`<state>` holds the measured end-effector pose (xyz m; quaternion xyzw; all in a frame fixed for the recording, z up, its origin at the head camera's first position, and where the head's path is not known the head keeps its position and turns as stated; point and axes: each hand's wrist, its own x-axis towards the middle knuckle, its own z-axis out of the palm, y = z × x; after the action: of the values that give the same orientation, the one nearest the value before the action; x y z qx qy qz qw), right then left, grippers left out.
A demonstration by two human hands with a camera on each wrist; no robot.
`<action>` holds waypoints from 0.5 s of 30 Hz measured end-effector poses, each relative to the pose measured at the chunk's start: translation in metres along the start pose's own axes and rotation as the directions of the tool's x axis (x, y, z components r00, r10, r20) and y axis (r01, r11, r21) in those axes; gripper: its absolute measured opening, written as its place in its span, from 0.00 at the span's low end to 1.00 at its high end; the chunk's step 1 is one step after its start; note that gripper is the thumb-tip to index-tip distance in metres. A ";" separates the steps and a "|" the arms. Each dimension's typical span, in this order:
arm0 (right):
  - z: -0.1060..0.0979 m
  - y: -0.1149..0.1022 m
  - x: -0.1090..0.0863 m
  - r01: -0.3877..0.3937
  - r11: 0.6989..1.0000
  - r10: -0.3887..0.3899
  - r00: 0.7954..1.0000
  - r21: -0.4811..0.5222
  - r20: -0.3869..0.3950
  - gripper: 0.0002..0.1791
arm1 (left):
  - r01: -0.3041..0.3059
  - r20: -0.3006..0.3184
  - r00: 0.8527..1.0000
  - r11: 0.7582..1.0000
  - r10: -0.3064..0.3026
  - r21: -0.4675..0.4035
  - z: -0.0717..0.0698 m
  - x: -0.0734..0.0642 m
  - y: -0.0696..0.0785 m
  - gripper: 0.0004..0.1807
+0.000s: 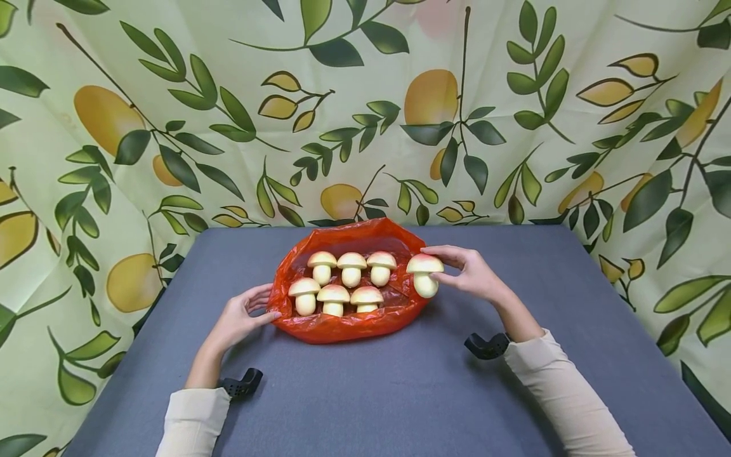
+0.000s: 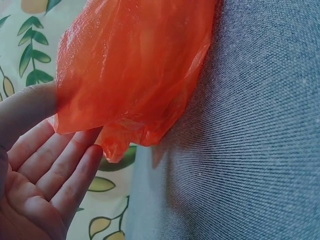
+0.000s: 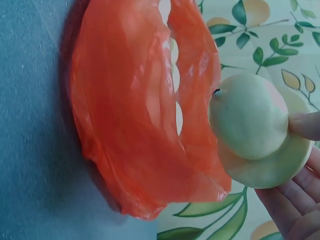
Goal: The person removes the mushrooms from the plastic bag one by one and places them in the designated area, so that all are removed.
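Observation:
A red plastic bag (image 1: 348,329) lies with its mouth spread wide on the grey table. Inside it stand several toy mushrooms (image 1: 351,261) in two rows, with pale stems and cream caps tinged pink. At the bag's left end my left hand (image 1: 242,317) holds the rim between thumb and fingers; the left wrist view shows the thumb (image 2: 30,107) at the film's edge. My right hand (image 1: 471,273) pinches another toy mushroom (image 1: 425,274), cap up, at the bag's right rim. In the right wrist view that mushroom's rounded stem (image 3: 250,117) faces the camera, beside the bag.
Grey cloth covers the table (image 1: 365,400). Behind it hangs a curtain (image 1: 365,89) printed with leaves and yellow fruit. A black wrist device sits below each hand, one at the left wrist (image 1: 244,384) and one at the right wrist (image 1: 487,346).

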<state>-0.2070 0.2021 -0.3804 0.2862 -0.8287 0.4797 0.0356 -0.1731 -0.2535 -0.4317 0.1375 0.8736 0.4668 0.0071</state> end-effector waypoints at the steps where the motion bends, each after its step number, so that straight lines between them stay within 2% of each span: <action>1: -0.002 0.001 0.000 0.003 1.000 -0.003 1.000 0.005 0.001 0.25 | 0.001 -0.001 1.000 1.000 -0.001 0.001 0.000 0.000 0.000 0.32; 8: -0.012 0.006 -0.006 -0.007 0.998 0.007 1.000 0.061 0.004 0.25 | 0.016 0.008 1.000 1.000 -0.016 -0.002 0.000 -0.001 0.000 0.33; 15: -0.023 0.008 -0.011 -0.003 0.998 0.004 1.000 0.056 -0.013 0.24 | 0.017 0.003 1.000 1.000 -0.017 0.000 0.000 0.000 0.000 0.33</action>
<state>-0.2070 0.2291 -0.3780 0.2824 -0.8153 0.5044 0.0321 -0.1732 -0.2532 -0.4315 0.1310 0.8747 0.4665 0.0125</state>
